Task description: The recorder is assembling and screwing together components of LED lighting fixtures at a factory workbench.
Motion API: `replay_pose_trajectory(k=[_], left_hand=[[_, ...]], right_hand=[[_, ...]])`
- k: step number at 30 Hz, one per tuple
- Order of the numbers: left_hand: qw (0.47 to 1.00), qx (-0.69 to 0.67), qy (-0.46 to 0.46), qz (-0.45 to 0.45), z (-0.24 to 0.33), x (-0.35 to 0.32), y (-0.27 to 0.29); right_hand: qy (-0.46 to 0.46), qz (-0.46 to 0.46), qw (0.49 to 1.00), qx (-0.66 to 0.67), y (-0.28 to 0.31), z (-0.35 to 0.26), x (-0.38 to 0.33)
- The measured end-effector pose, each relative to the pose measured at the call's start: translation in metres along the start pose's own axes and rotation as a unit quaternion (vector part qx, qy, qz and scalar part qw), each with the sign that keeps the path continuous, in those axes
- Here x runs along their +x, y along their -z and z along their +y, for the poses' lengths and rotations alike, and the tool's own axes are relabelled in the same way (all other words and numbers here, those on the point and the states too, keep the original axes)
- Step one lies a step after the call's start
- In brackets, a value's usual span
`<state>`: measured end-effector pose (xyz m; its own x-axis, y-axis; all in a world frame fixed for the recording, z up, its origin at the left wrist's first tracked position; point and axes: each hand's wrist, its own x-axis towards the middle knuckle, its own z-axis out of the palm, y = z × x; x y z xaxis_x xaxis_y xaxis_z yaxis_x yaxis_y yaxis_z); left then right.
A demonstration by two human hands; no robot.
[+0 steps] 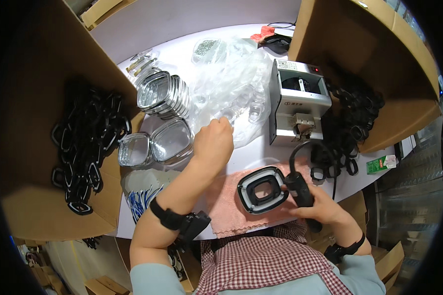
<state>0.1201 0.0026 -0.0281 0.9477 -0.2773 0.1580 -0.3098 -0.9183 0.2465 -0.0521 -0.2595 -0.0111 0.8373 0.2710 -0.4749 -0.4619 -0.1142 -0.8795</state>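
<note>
My right hand is wrapped round a black electric screwdriver, whose cable loops up past the machine. Beside the tool, a black rounded-square frame with a light ring and a smaller black ring inside lies on a pink towel. My left hand is closed over the near edge of a clear plastic bag; its fingertips face away and whatever they hold is hidden. Small clear pieces show inside the bag. Left of that hand stand clear rounded-square covers, some stacked.
A silver-grey screw feeder stands right of the bag. Cardboard boxes hold black frames at left and black rings at right. Blue and white wires lie near the left edge. A green carton sits at the right edge.
</note>
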Motion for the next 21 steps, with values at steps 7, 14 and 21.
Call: replay_pose_trajectory(k=[7, 14, 21], left_hand=[[0.974, -0.044, -0.135, 0.176, 0.022, 0.049, 0.03], [0.981, -0.096, 0.001, 0.17, -0.021, 0.174, 0.028], [0.996, -0.061, 0.065, -0.006, -0.03, 0.235, 0.009]], right_hand=[[0.044, -0.052, 0.998, -0.011, 0.016, 0.014, -0.001], [-0.02, -0.061, 0.994, 0.083, 0.024, 0.022, 0.008], [-0.043, -0.066, 0.994, 0.078, 0.03, 0.031, 0.014]])
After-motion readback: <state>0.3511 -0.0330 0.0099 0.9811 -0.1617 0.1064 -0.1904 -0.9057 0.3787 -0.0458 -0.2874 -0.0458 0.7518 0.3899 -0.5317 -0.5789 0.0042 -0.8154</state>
